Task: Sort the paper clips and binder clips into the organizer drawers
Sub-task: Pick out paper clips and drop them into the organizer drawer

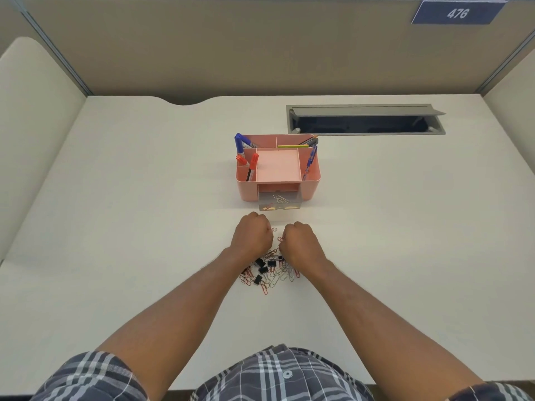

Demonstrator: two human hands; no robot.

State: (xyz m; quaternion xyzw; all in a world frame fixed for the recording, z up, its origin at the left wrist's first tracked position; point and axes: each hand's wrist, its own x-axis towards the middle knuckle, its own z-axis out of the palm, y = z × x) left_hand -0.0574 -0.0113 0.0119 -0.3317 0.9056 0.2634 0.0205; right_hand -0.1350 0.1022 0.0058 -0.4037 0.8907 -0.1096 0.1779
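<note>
**Entry: clip sorting at the bench, mixed pile partly worked**

Bench (115, 227): pale surface, enclosed by partition walls; a cable hatch (364, 120) is let into it at the far right.

Organizer (278, 169): pink, compartmented, set mid-bench straight ahead of the person. Markers and pens stand in its outer compartments; the central tray looks bare. Its clear lower drawer (279, 202) is pulled out toward the person, presumably so clips can be dropped in from above. It already holds a few silver and red paper clips.

Clip pile (269, 270): loose heap on the bench between the forearms, just near of the hands. Contents: black binder clips (262, 269) mixed with red and silver paper clips (285, 274). The heap lies close to the drawer, which keeps each transfer short.

Left hand (252, 235): curled into a fist at the far edge of the pile, knuckles up. A clip shows just at its fingertips; whether the hand encloses any cannot be told.

Right hand (301, 241): likewise clenched, close beside the left but apart from it. Red paper clips protrude at its thumb side, so it appears to be pinching some.

Status, as judged: sorting is at an early stage; most clips remain on the bench.
</note>
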